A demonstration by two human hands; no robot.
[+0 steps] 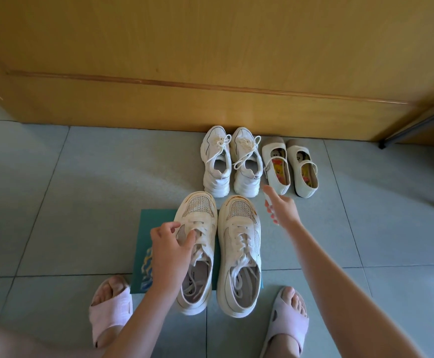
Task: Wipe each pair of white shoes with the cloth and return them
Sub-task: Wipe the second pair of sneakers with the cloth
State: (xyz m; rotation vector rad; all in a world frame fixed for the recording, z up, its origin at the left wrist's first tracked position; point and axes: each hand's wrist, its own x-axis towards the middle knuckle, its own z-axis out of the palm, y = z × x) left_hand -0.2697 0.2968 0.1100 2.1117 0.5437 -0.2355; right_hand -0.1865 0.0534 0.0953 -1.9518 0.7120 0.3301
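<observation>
The left hand (168, 254) pinches the stained near shoe (197, 210) laces, the right hand (284, 209) fingers' state I cannot tell, and all 3 pairs look unwiped.

The pair of white mesh lace-up sneakers (239, 254) stands side by side on the teal rectangular floor mat (146, 228). Behind them, the white chunky leather trainers (217, 182) sit against the wooden cabinet base (159, 107), with the cream strapped flats (275, 169) just to their right.
</observation>
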